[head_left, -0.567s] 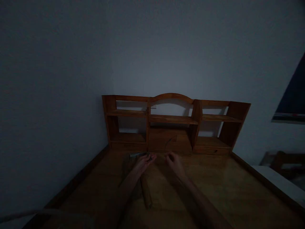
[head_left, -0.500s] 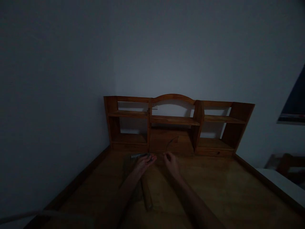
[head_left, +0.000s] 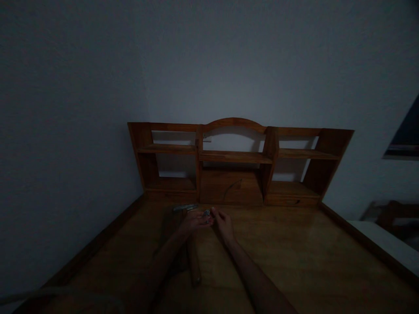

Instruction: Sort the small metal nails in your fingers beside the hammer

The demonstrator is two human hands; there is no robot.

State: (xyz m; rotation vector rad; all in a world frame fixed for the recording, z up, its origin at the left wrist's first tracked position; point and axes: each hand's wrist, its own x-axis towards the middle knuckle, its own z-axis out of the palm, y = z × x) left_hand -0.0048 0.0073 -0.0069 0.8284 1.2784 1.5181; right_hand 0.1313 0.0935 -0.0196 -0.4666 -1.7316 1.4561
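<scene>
My left hand [head_left: 194, 220] is cupped palm-up, with small shiny metal pieces [head_left: 207, 213] lying on its fingers. Close to its fingertips, my right hand [head_left: 223, 220] has thumb and fingers pinched together; whatever is between them is too small and dark to name. A hammer lies on the wooden desk [head_left: 278, 248] beneath and beside my left hand. Its metal head [head_left: 184, 207] shows behind that hand, and its wooden handle [head_left: 194, 266] points towards me between my forearms.
A wooden shelf unit [head_left: 234, 157] stands along the back of the desk against the wall. A raised wooden edge [head_left: 369, 244] borders the desk's right side, with a white surface [head_left: 379, 235] beyond. A pale blurred strip crosses the bottom left.
My right hand has moved left, up to the fingertips of my left hand. The view has shifted slightly, and more of the hammer's head shows.
</scene>
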